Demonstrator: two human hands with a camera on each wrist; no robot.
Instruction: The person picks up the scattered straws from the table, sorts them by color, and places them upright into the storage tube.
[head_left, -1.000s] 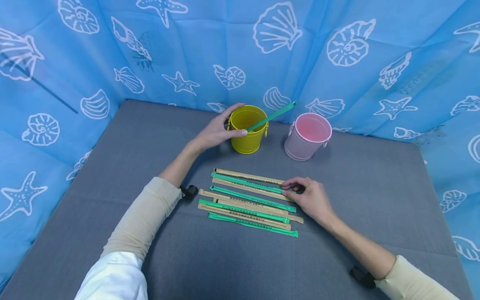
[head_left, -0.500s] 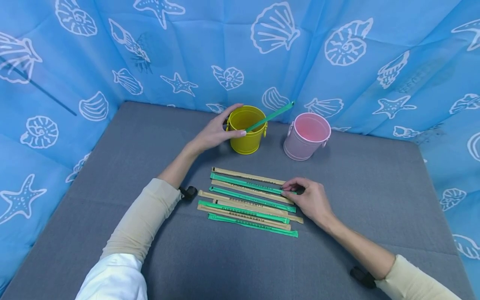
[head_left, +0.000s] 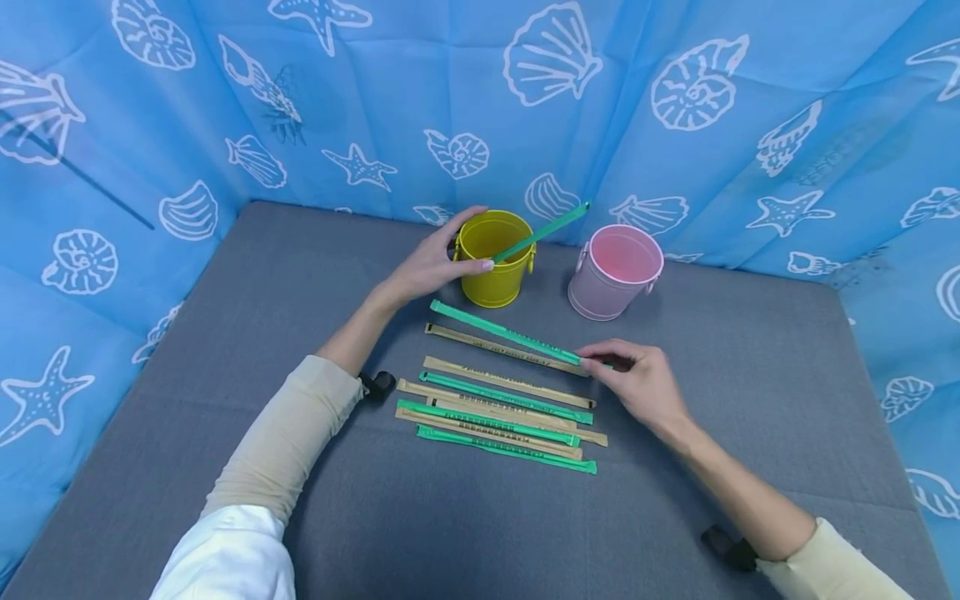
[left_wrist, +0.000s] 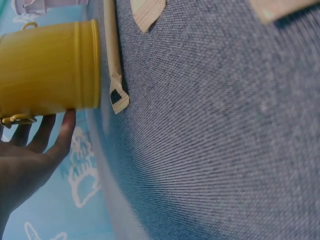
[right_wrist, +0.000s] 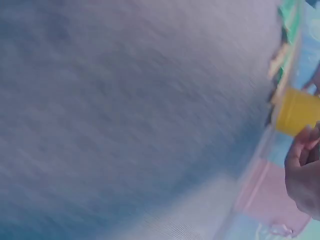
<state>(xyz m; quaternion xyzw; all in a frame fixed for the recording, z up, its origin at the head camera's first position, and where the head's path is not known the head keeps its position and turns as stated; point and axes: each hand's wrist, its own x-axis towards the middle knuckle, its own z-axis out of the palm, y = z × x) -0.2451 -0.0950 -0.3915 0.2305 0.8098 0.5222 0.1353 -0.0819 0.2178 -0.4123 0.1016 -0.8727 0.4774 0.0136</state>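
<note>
My left hand (head_left: 429,265) grips the yellow bucket (head_left: 491,288) at its left side, with the thumb at the front rim. A green wrapped straw (head_left: 553,227) leans out of that bucket to the right. In the left wrist view, fingers rest against the yellow bucket (left_wrist: 47,70). My right hand (head_left: 637,379) pinches the right end of another green wrapped straw (head_left: 502,332), whose far end points toward the yellow bucket. Just below it lies a tan wrapped straw (head_left: 487,342). The right wrist view is blurred, and the held straw cannot be made out there.
Right of the yellow bucket stands a pink bucket (head_left: 609,287) with side handles. Several green and tan wrapped straws (head_left: 498,429) lie in a loose row on the grey cloth (head_left: 465,533). A blue shell-patterned curtain (head_left: 405,83) hangs behind and at the sides.
My right hand has taken up the green straw from the row and moved it away from me, toward the buckets. The top tan straw has shifted slightly. My left hand has stayed on the bucket.
</note>
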